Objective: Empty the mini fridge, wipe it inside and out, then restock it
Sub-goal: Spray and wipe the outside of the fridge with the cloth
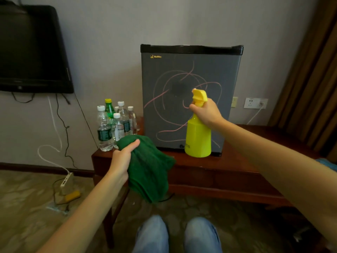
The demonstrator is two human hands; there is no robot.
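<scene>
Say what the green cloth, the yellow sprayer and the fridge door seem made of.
Green cloth: soft looped fabric, probably microfibre, matte and drooping. Yellow sprayer: smooth, slightly glossy plastic. Fridge door: flat grey panel, likely painted metal, dull sheen, with pink scribbles.

Grey wall [109,42], brown curtain [313,84], carpet [27,207].

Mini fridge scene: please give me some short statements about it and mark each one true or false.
1. The fridge door is closed. True.
2. The right hand holds a green spray bottle. False: the spray bottle is yellow.
3. The left hand holds a green cloth. True.
4. The bottles stand on top of the fridge. False: they stand beside it, on the table.
5. Pink scribbles mark the door. True.
</scene>
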